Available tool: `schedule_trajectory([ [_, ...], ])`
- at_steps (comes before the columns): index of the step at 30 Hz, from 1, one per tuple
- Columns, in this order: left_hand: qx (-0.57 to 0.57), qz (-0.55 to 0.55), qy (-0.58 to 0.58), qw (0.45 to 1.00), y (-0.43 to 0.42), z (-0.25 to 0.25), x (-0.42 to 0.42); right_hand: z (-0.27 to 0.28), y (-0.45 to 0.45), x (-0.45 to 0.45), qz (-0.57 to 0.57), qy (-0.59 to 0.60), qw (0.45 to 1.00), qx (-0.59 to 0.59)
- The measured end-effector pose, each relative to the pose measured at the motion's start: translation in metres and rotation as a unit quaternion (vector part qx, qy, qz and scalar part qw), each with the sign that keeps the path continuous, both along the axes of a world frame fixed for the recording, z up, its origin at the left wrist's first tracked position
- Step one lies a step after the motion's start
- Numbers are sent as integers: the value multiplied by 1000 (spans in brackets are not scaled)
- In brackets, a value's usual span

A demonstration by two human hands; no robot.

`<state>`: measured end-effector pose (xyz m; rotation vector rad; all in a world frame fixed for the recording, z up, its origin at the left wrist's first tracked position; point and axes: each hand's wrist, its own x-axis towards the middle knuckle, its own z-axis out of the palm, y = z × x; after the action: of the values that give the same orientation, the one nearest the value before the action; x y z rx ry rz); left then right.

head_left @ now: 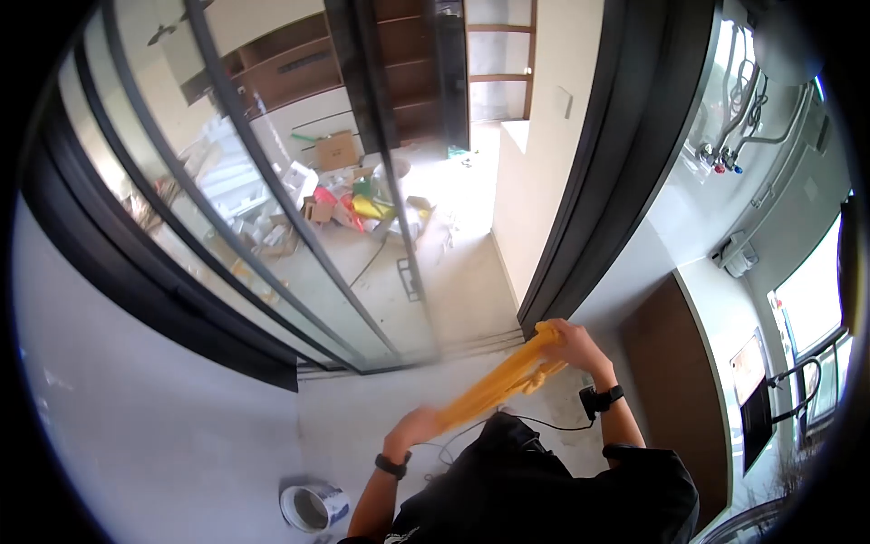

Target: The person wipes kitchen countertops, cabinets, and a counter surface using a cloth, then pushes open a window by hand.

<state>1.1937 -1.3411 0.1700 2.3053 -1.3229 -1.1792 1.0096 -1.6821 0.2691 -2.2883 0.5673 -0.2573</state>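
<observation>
A yellow cloth point(494, 383) is stretched in a loose, twisted band between my two hands, in front of my body. My left hand point(416, 426) is closed around its lower left end. Around the upper right end my right hand point(576, 344) is closed, and a fold of the cloth droops below it. Both wrists carry dark bands. Near my right wrist a small black box with a thin cable hangs or rests; I cannot tell which. Some fingers are blurred or turned away.
Black-framed glass sliding panels point(299, 208) stand ahead on the left, with a dark door post point(589, 172) on the right. Beyond lie cardboard boxes point(337, 150) and clutter. A white bucket point(313, 506) stands lower left. A counter point(711, 299) with a sink runs along the right.
</observation>
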Motion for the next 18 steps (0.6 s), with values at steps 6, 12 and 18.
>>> schedule_trajectory([
  [6, -47, 35, -65, 996, -128, 36, 43, 4, -102, 33, -98, -142, 984, -33],
  [12, -237, 101, -106, 960, -287, 20, 97, 38, -204, 43, -131, -320, 902, -260],
  [18, -373, 113, -46, 920, -446, 103, 110, 51, -265, 18, -406, -448, 656, -452],
])
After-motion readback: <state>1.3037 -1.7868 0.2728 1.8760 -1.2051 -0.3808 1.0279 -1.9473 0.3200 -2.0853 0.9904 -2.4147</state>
